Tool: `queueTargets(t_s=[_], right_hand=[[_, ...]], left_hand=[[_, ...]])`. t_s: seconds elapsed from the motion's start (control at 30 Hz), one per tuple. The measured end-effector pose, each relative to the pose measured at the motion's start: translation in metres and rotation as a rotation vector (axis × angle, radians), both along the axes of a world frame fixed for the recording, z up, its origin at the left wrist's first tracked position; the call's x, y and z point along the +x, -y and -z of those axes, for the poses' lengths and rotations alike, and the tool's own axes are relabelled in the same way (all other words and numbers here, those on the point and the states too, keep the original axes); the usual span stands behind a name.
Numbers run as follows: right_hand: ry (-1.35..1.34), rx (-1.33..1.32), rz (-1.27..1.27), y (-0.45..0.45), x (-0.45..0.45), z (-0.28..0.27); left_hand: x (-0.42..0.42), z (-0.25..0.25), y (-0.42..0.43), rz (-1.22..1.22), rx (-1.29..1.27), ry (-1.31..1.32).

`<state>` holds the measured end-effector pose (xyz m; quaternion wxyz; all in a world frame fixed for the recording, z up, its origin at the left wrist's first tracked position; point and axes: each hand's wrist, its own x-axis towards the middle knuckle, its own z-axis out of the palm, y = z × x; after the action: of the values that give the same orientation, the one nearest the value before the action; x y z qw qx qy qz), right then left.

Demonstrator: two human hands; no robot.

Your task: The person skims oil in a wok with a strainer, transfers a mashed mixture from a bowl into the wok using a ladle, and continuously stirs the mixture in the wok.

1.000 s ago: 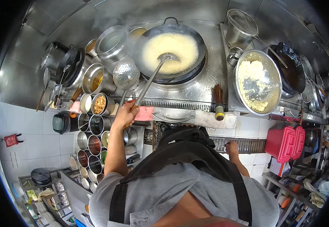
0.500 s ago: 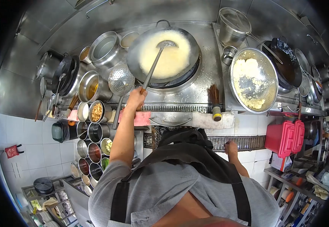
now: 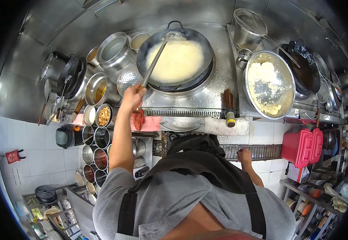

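Observation:
My left hand (image 3: 133, 96) is closed around the handle of a long metal wok ladle (image 3: 156, 60). The ladle's head rests at the far inner side of a large dark wok (image 3: 142, 54) on the stove. Pale yellow, foamy liquid (image 3: 178, 60) fills much of the wok. Beside my left hand lies a perforated skimmer (image 3: 128, 79), partly covered by my hand and forearm. A dark red item (image 3: 138, 120) shows by my wrist over a pink cloth (image 3: 152, 124); its kind is unclear. My right hand (image 3: 244, 157) hangs low with curled fingers; whatever they hold is hidden.
To the right stands a perforated metal colander (image 3: 290, 98) with pale yellow crumbs inside. A bamboo brush (image 3: 228, 106) sits on the stove's front edge. Several pots and ingredient tins (image 3: 100, 159) crowd the left side. A red lidded bin (image 3: 296, 146) stands at right.
My left hand has moved left and slightly forward. The ladle's head has shifted from over the liquid to the wok's far side. My right hand looks nearly unchanged.

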<state>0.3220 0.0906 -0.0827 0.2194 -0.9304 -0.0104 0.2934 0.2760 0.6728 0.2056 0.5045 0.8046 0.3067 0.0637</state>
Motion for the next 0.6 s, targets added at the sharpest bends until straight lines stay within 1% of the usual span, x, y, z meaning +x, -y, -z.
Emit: queueTargets(t_s=[0.07,0.13,0.2,0.23,0.27,0.3,0.37,0.47,0.6], right_hand=[[-0.035,0.029,0.037,-0.007,0.001,-0.024],[-0.033,0.005,0.003,-0.006,0.005,-0.018],[-0.030,-0.023,-0.035,-0.005,0.007,-0.012],[0.034,-0.028,-0.063,-0.004,0.007,-0.008],[0.096,-0.034,-0.092,-0.003,0.008,-0.003],[0.094,-0.036,-0.102,-0.004,0.009,-0.004],[-0.025,-0.027,-0.010,-0.007,0.013,-0.005],[-0.022,-0.028,-0.051,-0.005,0.016,0.009],[-0.057,-0.039,-0.077,-0.009,0.020,-0.003]], left_hand=[[-0.028,-0.028,0.004,0.006,0.007,-0.004],[-0.060,-0.055,0.009,0.006,0.032,-0.019],[-0.089,-0.073,0.014,0.057,0.001,-0.100],[-0.099,-0.082,0.022,0.046,-0.001,-0.098],[-0.108,-0.091,0.031,0.010,0.016,-0.171],[-0.117,-0.094,0.037,-0.025,0.031,-0.246],[-0.130,-0.085,0.041,-0.038,0.022,-0.269],[-0.141,-0.067,0.045,-0.047,-0.013,-0.297],[-0.134,-0.040,0.047,-0.056,-0.049,-0.303]])
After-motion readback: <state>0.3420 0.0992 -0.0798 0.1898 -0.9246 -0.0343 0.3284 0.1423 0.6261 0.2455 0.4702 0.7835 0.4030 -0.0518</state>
